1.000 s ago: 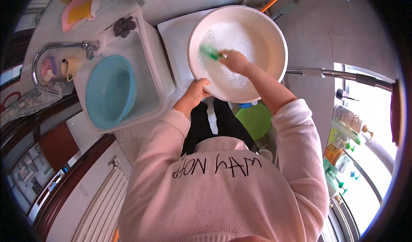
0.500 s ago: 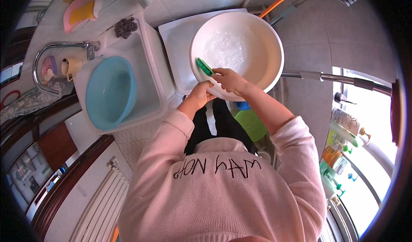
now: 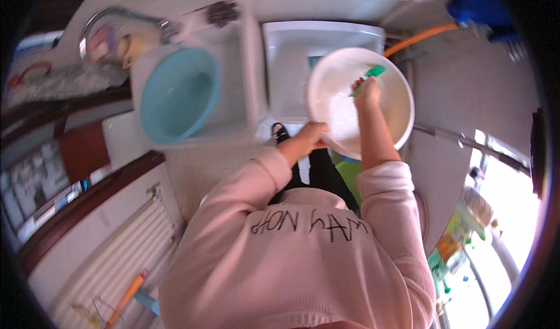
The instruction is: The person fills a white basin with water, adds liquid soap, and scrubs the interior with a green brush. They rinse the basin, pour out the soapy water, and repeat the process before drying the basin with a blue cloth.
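A large off-white basin (image 3: 405, 107) is in front of me, over the near right part of a white rectangular tub. My left hand (image 3: 313, 134) is closed on its near left rim. Inside the basin, my right hand (image 3: 367, 92) is wrapped round a green scrubbing brush (image 3: 375, 71). Part of the brush pokes out past the fingers; the rest is covered by the hand. A pale, shiny patch shows on the basin's bottom, but motion blur hides whether the bristles touch the wall.
To the left, a light blue basin (image 3: 153, 104) leans in a white sink (image 3: 252, 66) with a curved chrome tap (image 3: 86, 37). The white tub (image 3: 283, 72) stands beside it. An orange hose (image 3: 423, 38) and a metal bar (image 3: 446, 136) are at the right. Several bottles (image 3: 452, 241) line the window.
My right hand has carried the brush from the near left rim into the basin's middle and turned it. My left hand stays on the rim. The whole view has shifted and blurred.
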A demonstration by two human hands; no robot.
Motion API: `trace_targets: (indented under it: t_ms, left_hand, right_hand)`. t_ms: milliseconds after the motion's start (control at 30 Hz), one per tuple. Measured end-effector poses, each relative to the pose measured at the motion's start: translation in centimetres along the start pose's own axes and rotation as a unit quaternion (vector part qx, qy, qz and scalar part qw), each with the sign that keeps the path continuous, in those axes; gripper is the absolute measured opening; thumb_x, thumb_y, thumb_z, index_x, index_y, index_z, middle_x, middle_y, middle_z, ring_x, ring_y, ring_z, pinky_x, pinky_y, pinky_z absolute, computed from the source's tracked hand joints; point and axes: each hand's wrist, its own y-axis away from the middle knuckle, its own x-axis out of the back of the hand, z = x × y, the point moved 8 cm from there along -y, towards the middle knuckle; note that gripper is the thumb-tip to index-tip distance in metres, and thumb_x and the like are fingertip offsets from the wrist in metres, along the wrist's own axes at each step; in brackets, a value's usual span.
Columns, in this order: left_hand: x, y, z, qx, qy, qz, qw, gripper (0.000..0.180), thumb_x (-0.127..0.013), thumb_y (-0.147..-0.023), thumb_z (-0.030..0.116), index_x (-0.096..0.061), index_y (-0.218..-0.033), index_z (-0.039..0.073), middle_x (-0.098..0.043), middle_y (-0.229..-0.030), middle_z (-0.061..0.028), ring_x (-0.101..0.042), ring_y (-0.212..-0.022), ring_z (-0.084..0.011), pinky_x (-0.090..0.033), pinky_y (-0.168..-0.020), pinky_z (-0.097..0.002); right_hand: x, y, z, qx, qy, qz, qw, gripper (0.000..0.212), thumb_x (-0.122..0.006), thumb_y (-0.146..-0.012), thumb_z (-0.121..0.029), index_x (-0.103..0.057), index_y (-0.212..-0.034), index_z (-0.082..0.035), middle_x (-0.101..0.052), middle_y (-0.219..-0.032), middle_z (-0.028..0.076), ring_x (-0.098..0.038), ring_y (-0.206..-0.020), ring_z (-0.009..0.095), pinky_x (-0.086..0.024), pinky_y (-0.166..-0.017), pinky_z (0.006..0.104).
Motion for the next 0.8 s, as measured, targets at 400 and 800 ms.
trace_targets:
  t_ms: [400,800]
  left_hand:
    - [2.9,2.4,5.0,-0.112,-0.069,0.073,0.989,0.048,-0.051,-0.072,0.013,-0.038,-0.118,0.008,-0.054,-0.096,-0.0106,-0.057,-0.081,-0.0218,-0.050,-0.063,-0.0344]
    - [2.9,3.7,7.7,-0.157,-0.134,0.041,0.978,0.055,-0.050,-0.071,0.013,-0.033,-0.122,0.005,-0.052,-0.102,-0.0137,-0.055,-0.087,-0.0245,-0.049,-0.064,-0.0373]
  right_hand:
    - [3.3,11.1,5.2,0.026,0.756,-0.467,0.458,0.029,-0.045,-0.082,-0.026,-0.055,-0.106,-0.014,-0.058,-0.089,0.010,-0.057,-0.073,0.023,-0.045,-0.064,0.0363]
    - [-11.1,8.8,-8.9,0.551,0.821,-0.143,0.045,0.043,-0.050,-0.076,-0.010,-0.046,-0.115,-0.028,-0.048,-0.099,0.003,-0.052,-0.090,0.020,-0.049,-0.064,0.0308]
